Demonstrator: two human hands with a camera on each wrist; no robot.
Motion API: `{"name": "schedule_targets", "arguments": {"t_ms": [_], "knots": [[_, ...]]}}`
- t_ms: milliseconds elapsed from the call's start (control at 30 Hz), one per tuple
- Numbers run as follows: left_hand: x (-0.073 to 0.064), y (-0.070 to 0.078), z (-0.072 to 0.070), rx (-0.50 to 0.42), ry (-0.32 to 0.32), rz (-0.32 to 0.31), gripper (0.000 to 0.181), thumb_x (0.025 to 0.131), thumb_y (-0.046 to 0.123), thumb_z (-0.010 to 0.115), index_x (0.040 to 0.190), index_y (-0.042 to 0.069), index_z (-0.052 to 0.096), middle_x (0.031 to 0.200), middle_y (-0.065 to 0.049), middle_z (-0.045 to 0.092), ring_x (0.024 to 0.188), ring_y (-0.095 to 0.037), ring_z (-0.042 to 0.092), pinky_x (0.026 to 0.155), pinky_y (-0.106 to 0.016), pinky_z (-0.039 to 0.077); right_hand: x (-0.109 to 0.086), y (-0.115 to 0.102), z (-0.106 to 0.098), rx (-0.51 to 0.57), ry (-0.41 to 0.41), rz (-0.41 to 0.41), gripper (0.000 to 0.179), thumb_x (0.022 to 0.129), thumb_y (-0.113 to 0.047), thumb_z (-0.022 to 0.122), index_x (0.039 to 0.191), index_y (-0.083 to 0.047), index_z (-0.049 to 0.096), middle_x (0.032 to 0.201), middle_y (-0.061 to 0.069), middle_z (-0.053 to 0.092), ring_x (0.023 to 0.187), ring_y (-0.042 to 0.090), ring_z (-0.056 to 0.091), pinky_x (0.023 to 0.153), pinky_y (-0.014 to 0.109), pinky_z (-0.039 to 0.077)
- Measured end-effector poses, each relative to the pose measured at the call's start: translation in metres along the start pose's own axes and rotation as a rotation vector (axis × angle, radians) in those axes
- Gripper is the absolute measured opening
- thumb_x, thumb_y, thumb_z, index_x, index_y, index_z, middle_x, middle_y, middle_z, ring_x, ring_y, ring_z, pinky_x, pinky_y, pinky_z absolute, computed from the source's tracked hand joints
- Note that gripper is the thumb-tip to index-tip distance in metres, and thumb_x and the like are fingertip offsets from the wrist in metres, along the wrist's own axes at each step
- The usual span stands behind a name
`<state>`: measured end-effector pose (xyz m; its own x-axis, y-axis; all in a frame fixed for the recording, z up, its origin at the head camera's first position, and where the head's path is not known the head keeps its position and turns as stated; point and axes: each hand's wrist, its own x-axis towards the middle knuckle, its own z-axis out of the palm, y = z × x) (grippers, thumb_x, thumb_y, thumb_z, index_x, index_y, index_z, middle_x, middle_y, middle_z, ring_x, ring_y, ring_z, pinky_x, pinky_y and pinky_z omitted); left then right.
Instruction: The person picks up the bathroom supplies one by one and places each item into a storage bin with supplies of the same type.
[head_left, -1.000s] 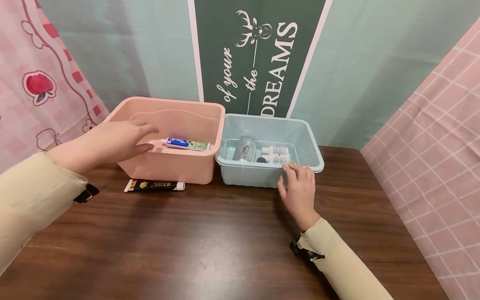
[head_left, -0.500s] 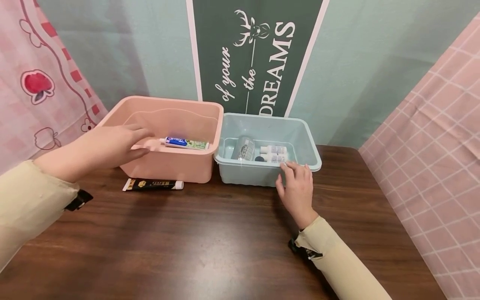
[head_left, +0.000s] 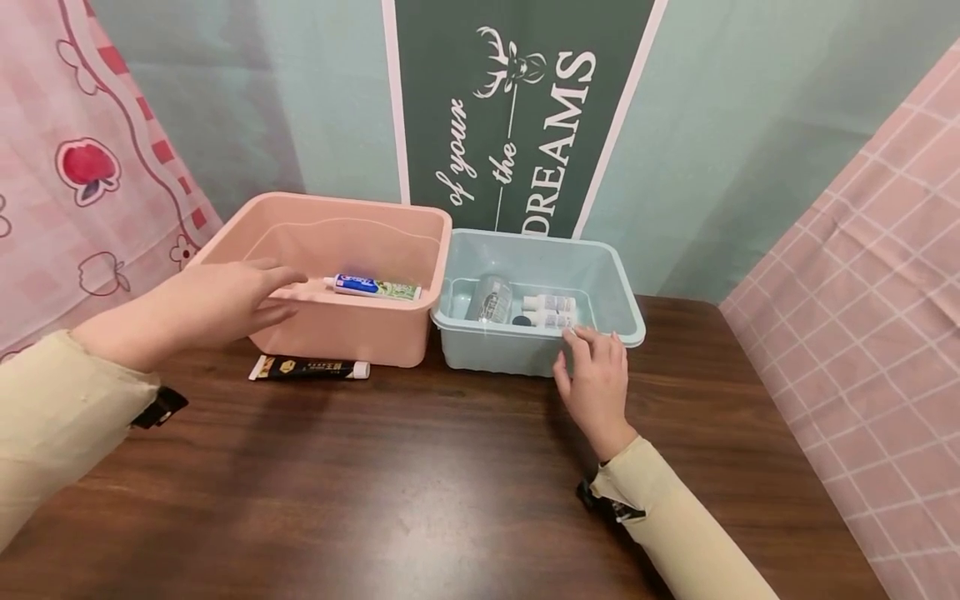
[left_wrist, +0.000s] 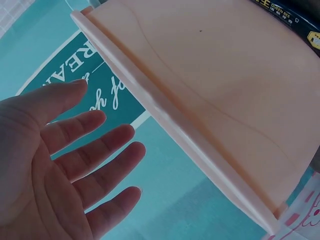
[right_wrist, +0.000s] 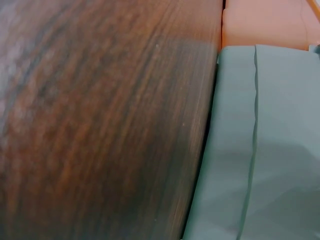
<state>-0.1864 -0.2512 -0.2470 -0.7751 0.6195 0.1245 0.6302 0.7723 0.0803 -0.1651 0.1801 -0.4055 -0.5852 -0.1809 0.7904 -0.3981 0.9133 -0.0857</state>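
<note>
My left hand (head_left: 198, 304) is held over the front left part of the pink bin (head_left: 341, 333), its fingers spread and loosely bent. In the left wrist view its palm faces the camera with nothing in it. A blue, white and green toothpaste tube (head_left: 375, 287) lies inside that bin. On the table before it is a black tube (head_left: 309, 368) with a white cap. My right hand (head_left: 597, 383) has its fingertips at the front rim of the light blue bin (head_left: 495, 354), fingers relaxed. Inside are a clear bottle (head_left: 491, 300) and two small white bottles (head_left: 551, 304).
Both bins stand side by side at the back of the dark wooden table (head_left: 420, 492). Behind them hangs a green cloth (head_left: 697, 167) with printed lettering. Pink cloths close off the left and right sides.
My left hand has drawn back slightly to the left over the pink bin. The right hand stays at the blue bin's rim. Tubes and bottles lie as before.
</note>
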Motion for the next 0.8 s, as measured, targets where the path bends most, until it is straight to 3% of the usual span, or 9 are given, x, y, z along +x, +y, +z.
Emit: {"name": "schedule_targets", "arguments": {"t_ms": [367,567,800], "knots": [[-0.007,-0.004,0.003,-0.012,-0.014,0.009,0.035,0.084,0.017,0.068,0.112,-0.002,0.06,0.104,-0.019,0.064,0.094,-0.034,0.062,0.081,-0.05,0.048,-0.001,0.001,-0.001,-0.009,0.003,-0.005,0.03,0.078,-0.007,0.063,0.106,0.002,0.06,0.108,0.022,0.053,0.097,0.04,0.05,0.095,0.06,0.033],[-0.014,0.0,0.007,0.011,-0.029,-0.006,0.035,0.084,0.02,0.067,0.113,0.003,0.061,0.103,-0.013,0.064,0.092,-0.028,0.062,0.078,-0.048,0.05,-0.001,0.001,-0.001,-0.008,-0.001,-0.002,0.03,0.079,-0.007,0.062,0.107,0.002,0.059,0.108,0.022,0.053,0.097,0.04,0.05,0.096,0.06,0.033],[-0.012,-0.001,0.013,0.017,-0.033,0.038,0.033,0.084,0.021,0.067,0.111,0.003,0.06,0.099,-0.011,0.065,0.085,-0.024,0.062,0.075,-0.045,0.05,0.001,0.0,0.001,-0.007,0.012,-0.008,0.03,0.078,-0.007,0.063,0.107,0.002,0.06,0.108,0.022,0.053,0.096,0.04,0.05,0.095,0.059,0.034]]}}
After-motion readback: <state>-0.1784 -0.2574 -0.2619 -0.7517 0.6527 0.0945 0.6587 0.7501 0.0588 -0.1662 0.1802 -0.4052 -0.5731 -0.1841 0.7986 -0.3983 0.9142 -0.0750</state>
